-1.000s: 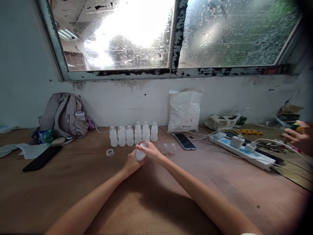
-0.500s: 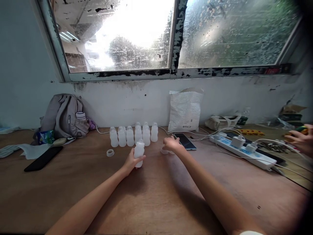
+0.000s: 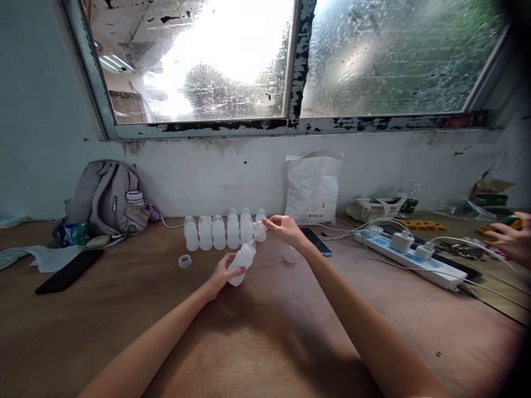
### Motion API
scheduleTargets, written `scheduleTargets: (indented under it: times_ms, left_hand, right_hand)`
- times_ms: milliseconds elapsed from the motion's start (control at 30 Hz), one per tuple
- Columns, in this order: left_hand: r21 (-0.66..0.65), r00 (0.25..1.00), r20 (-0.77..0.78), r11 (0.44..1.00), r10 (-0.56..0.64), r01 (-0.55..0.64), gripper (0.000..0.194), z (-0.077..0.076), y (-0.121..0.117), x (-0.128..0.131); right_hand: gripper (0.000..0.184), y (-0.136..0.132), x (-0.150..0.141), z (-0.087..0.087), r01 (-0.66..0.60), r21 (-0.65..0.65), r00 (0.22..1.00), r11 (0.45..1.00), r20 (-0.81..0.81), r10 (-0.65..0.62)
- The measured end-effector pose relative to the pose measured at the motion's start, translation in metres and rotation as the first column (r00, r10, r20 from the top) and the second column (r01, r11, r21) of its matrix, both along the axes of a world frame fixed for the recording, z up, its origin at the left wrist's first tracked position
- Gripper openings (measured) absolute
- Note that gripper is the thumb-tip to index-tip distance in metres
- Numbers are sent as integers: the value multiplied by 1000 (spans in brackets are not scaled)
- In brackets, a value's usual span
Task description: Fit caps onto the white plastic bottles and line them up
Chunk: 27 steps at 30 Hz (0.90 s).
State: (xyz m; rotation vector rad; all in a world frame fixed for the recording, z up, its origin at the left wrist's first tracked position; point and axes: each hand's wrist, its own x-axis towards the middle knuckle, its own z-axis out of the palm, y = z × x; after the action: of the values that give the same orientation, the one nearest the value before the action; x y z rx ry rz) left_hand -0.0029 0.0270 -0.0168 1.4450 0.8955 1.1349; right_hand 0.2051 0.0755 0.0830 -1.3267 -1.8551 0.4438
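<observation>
My left hand (image 3: 221, 276) is wrapped round a frosted white baby bottle (image 3: 241, 262), which leans to the right above the table. With fingertips pinched, my right hand (image 3: 285, 229) holds a clear plastic cap (image 3: 259, 227) just above the bottle's neck; whether the two touch is hard to tell. Behind them stands a row of several similar bottles (image 3: 219, 235) with clear tops. A white ring (image 3: 185, 261) lies left of the held bottle. Another clear cap (image 3: 291, 255) rests on the table below my right wrist.
A phone (image 3: 317, 241) and a white padded bag (image 3: 313, 190) are behind my right forearm. On the right lies a power strip (image 3: 410, 260) with plugs and cables; another person's hand (image 3: 512, 240) is beyond it. A backpack (image 3: 105, 196) and black phone-like slab (image 3: 70, 271) are left.
My right hand has lifted a clear cap from the table and brought it left and up to the bottle. The bottle in my left hand now tilts further right.
</observation>
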Motion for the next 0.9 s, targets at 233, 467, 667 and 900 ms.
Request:
scheduleTargets:
  times_ms: [233, 467, 667, 900]
  left_hand:
    - [-29, 998, -52, 999, -42, 41, 39, 3, -3, 0]
    - [-43, 998, -24, 998, -53, 52, 40, 5, -5, 2]
    - [-70, 997, 1, 994, -82, 82, 39, 7, -7, 2]
    - [-80, 998, -7, 995, -66, 66, 39, 8, -6, 0]
  right_hand:
    - [51, -5, 1, 3, 179, 175, 982, 968, 28, -186]
    - [54, -8, -6, -4, -18, 99, 985, 995, 171, 1]
    - [54, -7, -14, -11, -46, 145, 973, 988, 230, 12]
    - [55, 2, 0, -7, 81, 191, 968, 978, 220, -123]
